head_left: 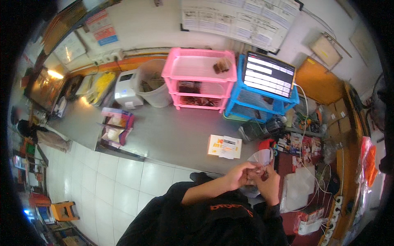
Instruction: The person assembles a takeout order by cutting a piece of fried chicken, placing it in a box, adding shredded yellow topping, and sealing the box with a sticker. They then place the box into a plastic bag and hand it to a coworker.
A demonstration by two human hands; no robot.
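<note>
Close in front of my body, my left hand [240, 175] and my right hand [269, 185] meet around a clear plastic bag [262, 156]. Its thin top sticks up above my fingers, and a pale, see-through part hangs below them. What the bag contains is too small and blurred to tell. Fingers of both hands are closed on the plastic. A small white box [224, 146] with orange print and a label lies on the steel counter [176, 139], left of my hands. Just beyond the bag is a red object [266, 144], partly hidden.
Pink [199, 74] and blue [262, 92] tiered racks stand along the wall, a tablet [269, 74] on the blue one. Further left are a tall plastic bin [154, 84], a white printer [128, 88] and a purple box [117, 126]. Cables [304, 123] and packets lie at right.
</note>
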